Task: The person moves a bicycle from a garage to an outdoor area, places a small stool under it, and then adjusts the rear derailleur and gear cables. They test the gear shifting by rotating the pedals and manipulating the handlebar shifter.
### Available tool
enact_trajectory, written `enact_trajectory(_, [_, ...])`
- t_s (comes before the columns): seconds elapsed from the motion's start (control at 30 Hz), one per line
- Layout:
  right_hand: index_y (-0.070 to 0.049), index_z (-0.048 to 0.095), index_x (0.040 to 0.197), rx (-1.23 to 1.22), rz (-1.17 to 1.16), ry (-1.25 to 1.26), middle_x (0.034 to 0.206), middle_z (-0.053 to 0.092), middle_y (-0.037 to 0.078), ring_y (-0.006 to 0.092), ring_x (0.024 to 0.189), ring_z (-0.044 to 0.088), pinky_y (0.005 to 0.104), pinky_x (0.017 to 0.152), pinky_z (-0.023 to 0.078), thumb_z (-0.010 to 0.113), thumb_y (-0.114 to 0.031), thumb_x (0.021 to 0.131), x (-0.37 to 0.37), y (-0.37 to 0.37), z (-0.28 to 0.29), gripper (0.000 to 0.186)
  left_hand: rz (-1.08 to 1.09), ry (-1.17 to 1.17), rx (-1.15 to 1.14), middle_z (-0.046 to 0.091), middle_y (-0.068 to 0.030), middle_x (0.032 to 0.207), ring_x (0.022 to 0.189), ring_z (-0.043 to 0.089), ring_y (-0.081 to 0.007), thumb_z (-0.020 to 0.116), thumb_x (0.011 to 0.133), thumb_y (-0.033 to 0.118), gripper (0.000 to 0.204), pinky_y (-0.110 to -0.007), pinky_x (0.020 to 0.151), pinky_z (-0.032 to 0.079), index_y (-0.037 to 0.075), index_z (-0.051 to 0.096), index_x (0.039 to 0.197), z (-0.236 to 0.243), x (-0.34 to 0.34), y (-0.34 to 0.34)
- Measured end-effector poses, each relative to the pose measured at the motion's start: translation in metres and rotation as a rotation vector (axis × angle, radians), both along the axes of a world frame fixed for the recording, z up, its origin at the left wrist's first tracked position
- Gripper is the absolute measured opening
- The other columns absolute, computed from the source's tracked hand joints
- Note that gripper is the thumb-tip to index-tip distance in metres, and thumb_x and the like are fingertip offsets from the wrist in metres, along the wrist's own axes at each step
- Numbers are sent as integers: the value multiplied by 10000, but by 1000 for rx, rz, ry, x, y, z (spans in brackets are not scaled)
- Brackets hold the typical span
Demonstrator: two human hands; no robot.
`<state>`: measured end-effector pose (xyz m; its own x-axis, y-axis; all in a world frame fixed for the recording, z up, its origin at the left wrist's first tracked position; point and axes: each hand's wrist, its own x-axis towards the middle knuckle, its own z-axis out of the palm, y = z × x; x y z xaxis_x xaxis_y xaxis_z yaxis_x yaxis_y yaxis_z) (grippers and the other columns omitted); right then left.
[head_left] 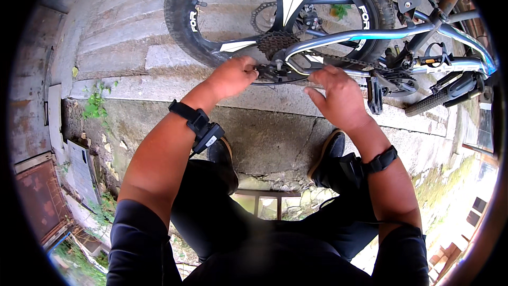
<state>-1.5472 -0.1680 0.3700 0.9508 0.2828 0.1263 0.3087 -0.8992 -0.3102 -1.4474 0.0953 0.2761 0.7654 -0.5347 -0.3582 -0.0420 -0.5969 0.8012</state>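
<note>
The rear derailleur (270, 73) of a bicycle hangs below the cassette (276, 44) at the rear wheel. My left hand (231, 78) is closed at its left end, thumb and fingertips pinched on it. To the right, my right hand (339, 98) reaches up to the chainstay (352, 72) and the lower chain. Its fingers are bent and its thumb stands apart from them; no held thing shows between them. Above both hands is the black rear wheel (177, 34) with white panels. The silver and blue frame (365, 34) runs off to the right.
The crank and pedal (375, 95) sit right of my right hand, with the front tyre (427, 104) beyond. Concrete steps (114, 47) rise behind the wheel. A ledge edge (264, 114) crosses before my shoes (221, 153). Weeds (95, 100) grow at the left.
</note>
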Motion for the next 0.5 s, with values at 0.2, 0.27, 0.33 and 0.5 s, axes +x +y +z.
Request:
enact_trajectory(0.2, [-89,695,992,-27,-52,160,950,671,107,303,951,665,410,822,547,759,-251,825,-6,1,-17,242,-65,-17,78,720,-182,1039,963,692,-320,729,875,309,437,-380,837,526,23,652,1197,2,8,-9])
enact_trajectory(0.27, [-84,694,996,-19,-50,212,967,675,117,306,950,669,417,824,547,744,-267,842,-9,-1,-25,244,-70,-41,95,719,-181,1031,960,690,-324,736,870,317,438,-389,831,524,29,653,1188,3,8,-11])
enact_trajectory(0.33, [-80,693,1000,12,-13,249,987,679,130,314,936,675,427,826,547,727,-283,860,-12,-5,-43,249,-53,-75,78,717,-181,1020,958,687,-335,742,866,331,433,-402,826,523,34,655,1168,1,6,-11])
enact_trajectory(0.5, [-53,687,1050,251,-149,428,990,693,180,357,888,682,440,791,543,698,-314,893,-9,6,-77,305,-120,-154,187,704,-179,1045,978,670,-346,733,875,297,374,-413,839,517,43,652,1137,1,8,-13])
